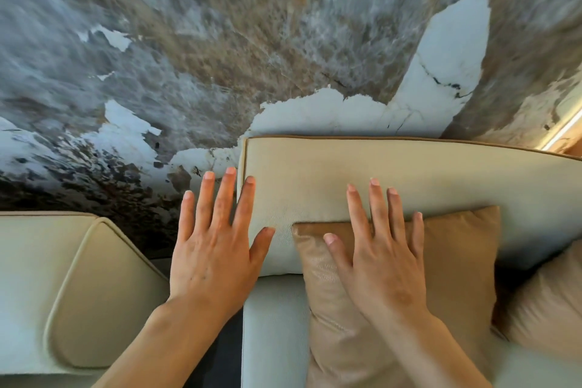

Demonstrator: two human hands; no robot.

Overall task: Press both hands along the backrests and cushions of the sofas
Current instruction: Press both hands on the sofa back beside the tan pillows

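Head view. Cream backrest (393, 179) of the right-hand sofa taken as landmark; tan piping along its top edge, marbled grey-brown wall (220, 41) directly behind it.

Left hand (214, 249) spread flat, fingers apart, gripping nothing; placed at the left end of the backrest, with index finger and thumb over the cream leather and the other fingers past its left edge, in front of the wall. Actual contact with the leather could not be judged.

Right hand (382, 258) also spread flat and empty; palm laid on a tan throw cushion (456, 261) leaning against the lower front of the backrest, longer fingertips reaching over the cushion's top edge onto the backrest itself.

Pale seat cushion (271, 324) noted below the backrest, partly covered by the tan cushion. Second tan cushion (541, 302) seen just right of the first, below the backrest's right part, blurred.

Second cream sofa (63, 277) recorded well left of the backrest, separated from it by a dark gap (220, 356); its rounded, piped cushion angled toward that gap.

Bright strip of light (563, 132) at far right, above the backrest's right end.
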